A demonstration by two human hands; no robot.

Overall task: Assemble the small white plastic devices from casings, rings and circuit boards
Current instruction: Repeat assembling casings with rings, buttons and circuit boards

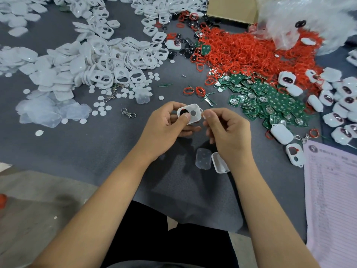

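My left hand (166,125) grips a white casing front (191,113) above the grey table, thumb on its face; a dark piece fills one of its two holes. My right hand (228,130) sits just right of the casing with fingers curled, thumb and forefinger pinched together at its edge; what they pinch is too small to tell. Under my right wrist lie a clear soft pad (202,158) and a white casing half (219,163). Piles of white casings (108,60), red rings (247,53) and green circuit boards (270,99) spread across the far side.
Finished white devices (340,101) are heaped at the right, beside a printed pink sheet (332,190). Small white discs (104,105), clear pads (50,113) and a metal clasp (128,113) lie at the left. A cardboard box (231,8) and plastic bag (309,22) stand behind.
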